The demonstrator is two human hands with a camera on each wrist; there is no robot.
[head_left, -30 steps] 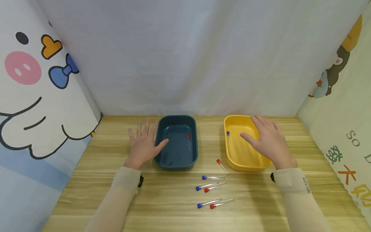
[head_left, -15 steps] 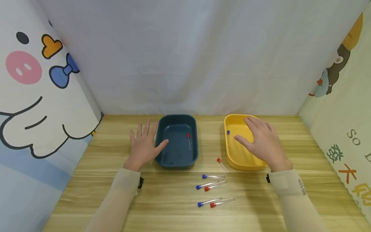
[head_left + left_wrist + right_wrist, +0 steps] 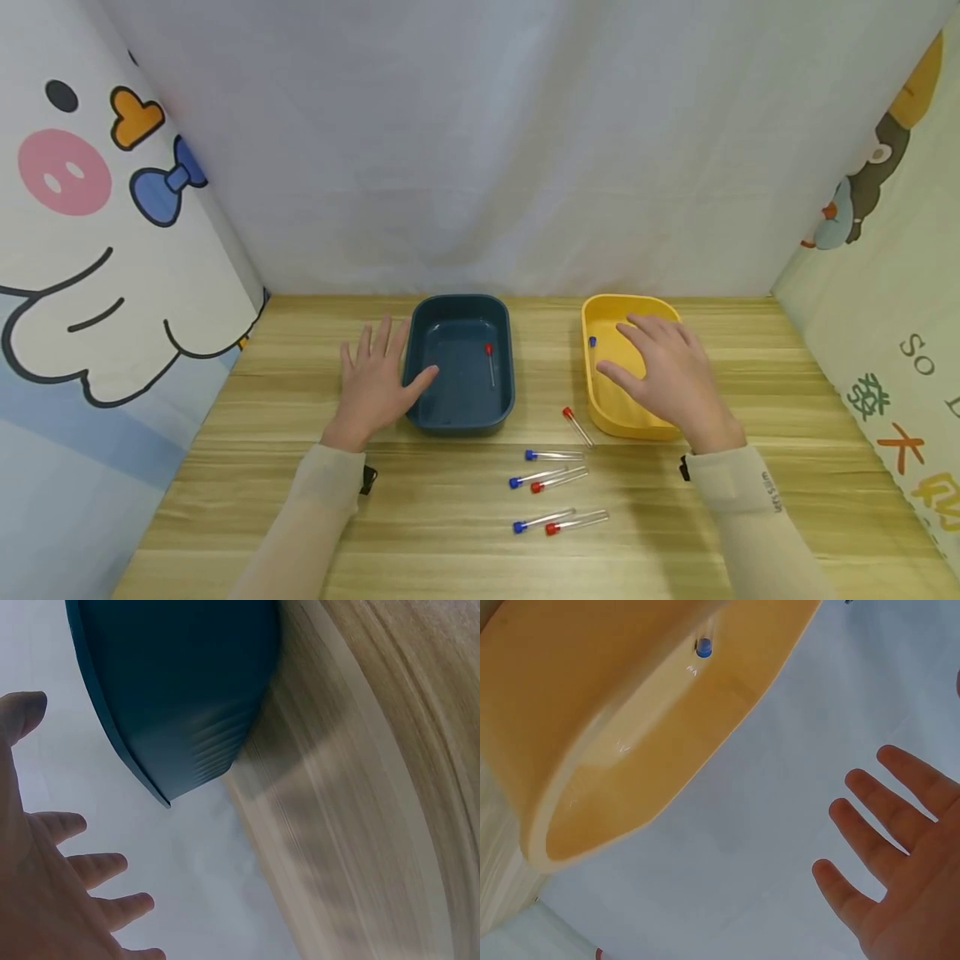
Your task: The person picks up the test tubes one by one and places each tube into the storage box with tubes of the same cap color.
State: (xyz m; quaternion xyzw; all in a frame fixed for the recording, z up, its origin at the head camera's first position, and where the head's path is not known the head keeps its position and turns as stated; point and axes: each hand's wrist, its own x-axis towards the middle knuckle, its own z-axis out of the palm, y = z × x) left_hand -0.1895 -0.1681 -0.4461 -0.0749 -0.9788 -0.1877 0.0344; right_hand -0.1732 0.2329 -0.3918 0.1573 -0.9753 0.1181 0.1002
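My left hand (image 3: 372, 387) hovers with spread fingers at the left side of a dark blue bin (image 3: 459, 425), its thumb over the rim. Inside that bin lies a red-capped test tube (image 3: 491, 364). Above the yellow bin (image 3: 633, 429) is my right hand (image 3: 663, 375), fingers apart and holding nothing. A blue-capped test tube (image 3: 592, 342) lies along the yellow bin's left wall; its cap also shows in the right wrist view. In the left wrist view the fingers (image 3: 97, 868) are extended beside the bin's outer wall (image 3: 180, 697).
Several capped test tubes lie on the wooden table between and in front of the bins: a blue-capped tube (image 3: 553, 456), a red-capped tube (image 3: 577, 427) near the yellow bin, and others closer to me. A pale curtain (image 3: 480, 167) hangs behind the table.
My right hand has moved left and slightly toward me over the yellow bin. The left hand has shifted only a little toward me. The tubes and bins stay in place.
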